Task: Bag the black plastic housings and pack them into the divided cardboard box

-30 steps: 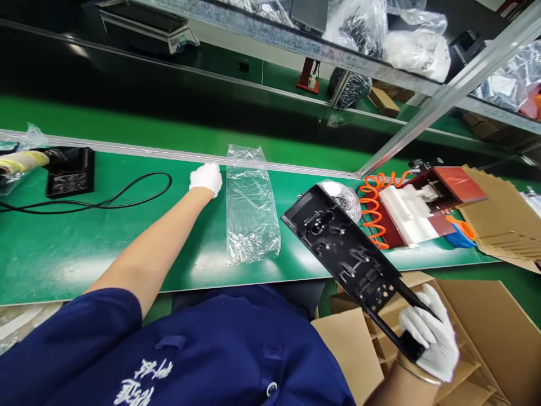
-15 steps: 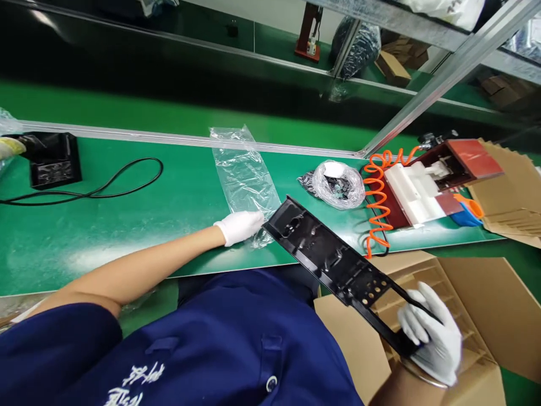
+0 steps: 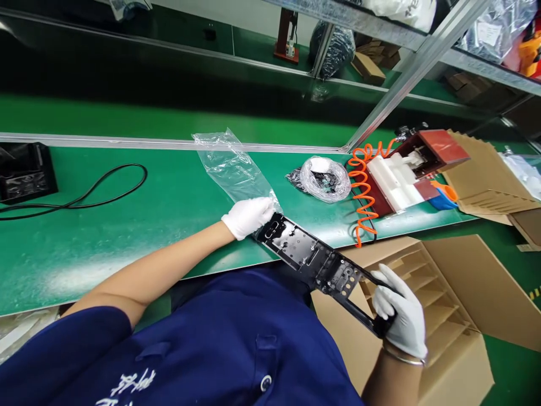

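Note:
A long black plastic panel (image 3: 296, 243), with an open frame at one end and raised details along it, slants across the front of my body. My right hand (image 3: 403, 313), in a white glove, is closed around its framed end, over the carton. At the panel's far end is my gloved left hand (image 3: 249, 217), fingers pinched on the near end of a clear plastic bag (image 3: 232, 169). That bag lies flat on the green table. The panel's tip meets the bag and my left fingers; whether it is inside the bag's mouth I cannot tell.
An open carton (image 3: 452, 361) with cardboard dividers stands below the table edge at right. On the table are a plastic bag of small dark parts (image 3: 325, 179), an orange coiled hose (image 3: 361, 192), a red-and-white fixture (image 3: 395, 180) and a black cable (image 3: 105, 194).
My right hand has brought the panel leftward and tilted its inner face up. The panel's end now meets my left hand at the bag. The view has shifted right.

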The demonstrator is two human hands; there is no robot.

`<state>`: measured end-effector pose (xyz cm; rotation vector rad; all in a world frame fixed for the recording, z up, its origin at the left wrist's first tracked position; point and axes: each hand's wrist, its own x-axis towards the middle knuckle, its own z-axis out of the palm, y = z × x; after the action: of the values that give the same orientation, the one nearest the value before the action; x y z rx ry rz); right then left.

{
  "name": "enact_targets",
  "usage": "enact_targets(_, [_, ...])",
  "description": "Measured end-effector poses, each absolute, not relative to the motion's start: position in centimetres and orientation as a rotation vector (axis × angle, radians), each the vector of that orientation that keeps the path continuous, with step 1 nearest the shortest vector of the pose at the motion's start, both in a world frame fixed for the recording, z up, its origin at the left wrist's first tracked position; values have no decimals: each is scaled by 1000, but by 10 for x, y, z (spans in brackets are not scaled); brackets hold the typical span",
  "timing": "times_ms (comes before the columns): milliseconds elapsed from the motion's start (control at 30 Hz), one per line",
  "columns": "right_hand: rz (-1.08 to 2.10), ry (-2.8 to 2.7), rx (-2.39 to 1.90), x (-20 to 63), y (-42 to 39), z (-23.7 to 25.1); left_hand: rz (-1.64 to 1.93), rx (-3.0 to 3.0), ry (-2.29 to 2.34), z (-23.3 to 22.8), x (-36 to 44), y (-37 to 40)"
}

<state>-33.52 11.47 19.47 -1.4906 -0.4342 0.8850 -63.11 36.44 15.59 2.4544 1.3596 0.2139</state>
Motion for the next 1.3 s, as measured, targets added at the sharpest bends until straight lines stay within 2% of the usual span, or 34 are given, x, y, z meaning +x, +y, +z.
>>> enact_targets(233, [965,-321,-1440,-355,130,171,32,2434,1217,157,-635,355])
enact_targets(367, [1048,-327,-1404,-366,139,161,148,2414,1334,160,-628,365])
enact_targets(667, [878,-336,-1380,-356,134,162,170,2480,1088,164,-618,365])
enact_targets(1133, [910,-337,-1395,-359,143,161,233,2477,1129,159,-597,373])
enact_targets(1300, [913,-311,-1342,-373,157,156,93,2571,970,163,-595,366])
